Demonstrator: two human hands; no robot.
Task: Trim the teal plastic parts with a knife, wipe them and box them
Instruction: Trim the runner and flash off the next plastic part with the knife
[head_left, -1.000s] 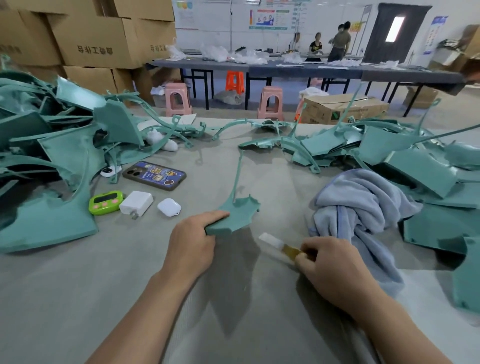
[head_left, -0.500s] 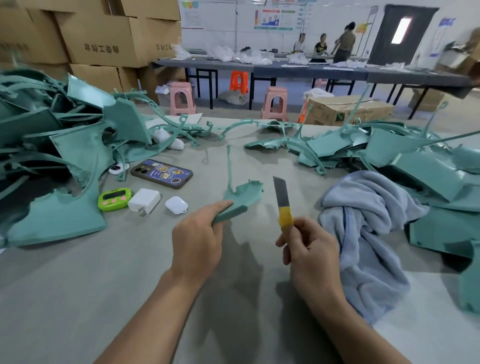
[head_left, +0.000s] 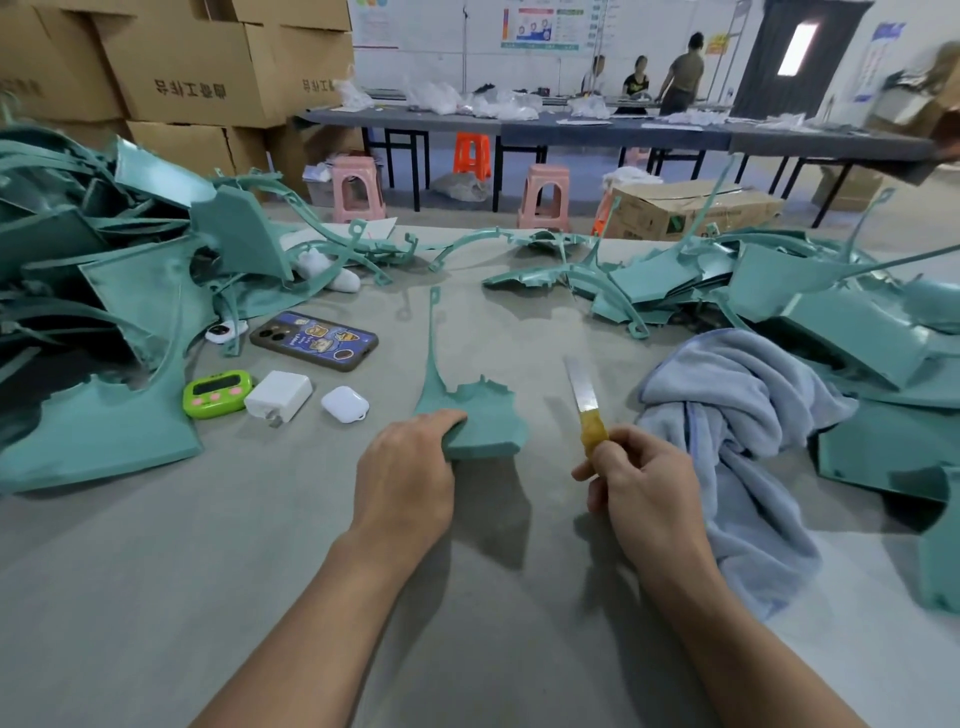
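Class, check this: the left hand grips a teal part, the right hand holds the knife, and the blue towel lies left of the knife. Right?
Not quite. The head view shows the blue towel lying right of the knife, not left; the rest holds.

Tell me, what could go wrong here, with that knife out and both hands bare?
1. The knife in the right hand has its blade bare, close to the left hand gripping the teal part; a slip while trimming could cut those fingers.
2. The part is held only at its near edge and carries a long thin prong, so it may twist or snap under the blade.
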